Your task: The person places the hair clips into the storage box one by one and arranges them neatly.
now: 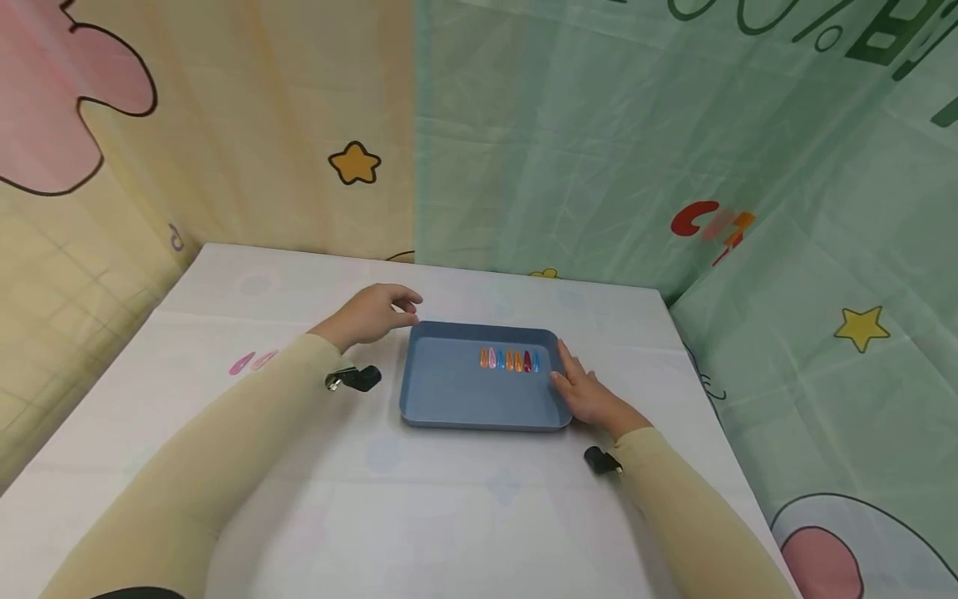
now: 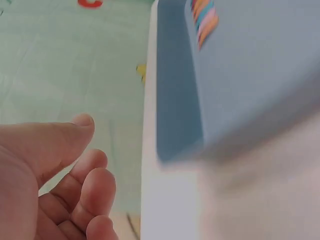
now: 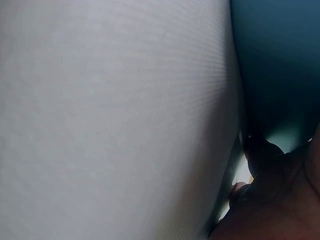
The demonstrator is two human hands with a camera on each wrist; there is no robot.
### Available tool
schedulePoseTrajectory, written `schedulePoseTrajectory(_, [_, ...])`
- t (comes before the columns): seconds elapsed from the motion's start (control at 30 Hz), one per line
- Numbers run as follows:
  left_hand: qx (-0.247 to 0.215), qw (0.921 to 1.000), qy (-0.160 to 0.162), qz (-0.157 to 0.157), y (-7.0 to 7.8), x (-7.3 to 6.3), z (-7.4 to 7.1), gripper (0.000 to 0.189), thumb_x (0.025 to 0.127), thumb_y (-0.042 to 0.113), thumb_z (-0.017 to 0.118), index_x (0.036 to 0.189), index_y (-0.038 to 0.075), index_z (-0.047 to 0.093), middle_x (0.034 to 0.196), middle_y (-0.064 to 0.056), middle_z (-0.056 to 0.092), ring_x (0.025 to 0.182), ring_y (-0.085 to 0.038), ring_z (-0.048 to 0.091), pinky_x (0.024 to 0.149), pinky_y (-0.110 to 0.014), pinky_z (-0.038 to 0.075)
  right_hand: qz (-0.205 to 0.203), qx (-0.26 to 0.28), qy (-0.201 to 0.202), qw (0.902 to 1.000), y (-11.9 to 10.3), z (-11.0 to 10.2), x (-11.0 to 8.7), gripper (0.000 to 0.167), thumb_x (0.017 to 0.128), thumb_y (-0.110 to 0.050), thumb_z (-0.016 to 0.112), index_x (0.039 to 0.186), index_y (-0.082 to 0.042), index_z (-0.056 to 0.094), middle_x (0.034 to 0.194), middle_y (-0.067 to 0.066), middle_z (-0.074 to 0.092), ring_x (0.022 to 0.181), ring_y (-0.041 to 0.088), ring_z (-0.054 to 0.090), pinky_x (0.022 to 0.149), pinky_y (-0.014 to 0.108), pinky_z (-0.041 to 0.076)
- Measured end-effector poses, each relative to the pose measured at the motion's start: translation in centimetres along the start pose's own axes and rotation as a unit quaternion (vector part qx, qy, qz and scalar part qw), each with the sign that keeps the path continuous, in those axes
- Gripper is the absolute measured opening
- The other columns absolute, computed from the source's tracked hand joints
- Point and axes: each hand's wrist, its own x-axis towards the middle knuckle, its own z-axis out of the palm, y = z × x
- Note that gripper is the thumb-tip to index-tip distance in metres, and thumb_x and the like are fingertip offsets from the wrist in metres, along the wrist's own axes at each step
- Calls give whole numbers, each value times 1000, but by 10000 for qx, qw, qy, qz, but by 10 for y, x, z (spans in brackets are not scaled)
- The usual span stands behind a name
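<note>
The right edge of the tray (image 1: 456,395) appears pinched between thumb and fingers by the right hand (image 1: 590,397); if it is tugged or tipped, the row of hair clips (image 1: 510,361), laid inside toward the tray's far right corner, could be jumbled. Nothing is held by the left hand (image 1: 374,314), loosely bent near the far left corner. Two pink clips (image 1: 242,363) on the desk (image 1: 419,516), left of the tray, could be brushed askew by the left sleeve (image 1: 224,453).

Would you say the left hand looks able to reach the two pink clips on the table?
Probably yes: the left hand looks empty and nothing covers the pink clips, though it would need drawing back.
</note>
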Motion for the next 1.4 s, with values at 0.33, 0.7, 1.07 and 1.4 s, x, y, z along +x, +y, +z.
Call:
schedulePoseTrajectory(0.33, [84,9966,45,-823,-65,-49,-61,47,104,30,65,148,13,60,139,-14,64,132,-36,54,110,-59,43,2,22,-20,10000,-3,1,0,71,116,-36,29,168,-14,-15,176,19,-6,162,46,-7,126,67,-9])
schedulePoseTrajectory(0.7, [540,9909,-13,-1233,-137,-106,-105,50,105,27,64,148,3,58,137,-26,64,123,-42,58,102,-57,48,-17,27,-50,10000,-6,0,-3,71,116,-37,28,168,-13,-16,176,20,-8,161,47,-8,125,68,-10])
schedulePoseTrajectory(1.07, [731,9871,-168,-1418,-185,-139,-110,51,101,30,70,141,1,63,123,-20,70,104,-28,61,86,-34,45,-31,13,-68,10000,-5,-2,-4,72,116,-35,28,168,-13,-16,176,22,-6,161,48,-7,126,67,-9])
schedulePoseTrajectory(1.4, [622,9881,-121,-1399,-194,-146,-98,55,97,36,76,139,2,66,111,-7,66,100,-23,53,86,-36,39,132,-53,-75,9999,-6,-1,-3,70,116,-38,26,168,-16,-17,176,20,-6,162,45,-8,127,65,-9])
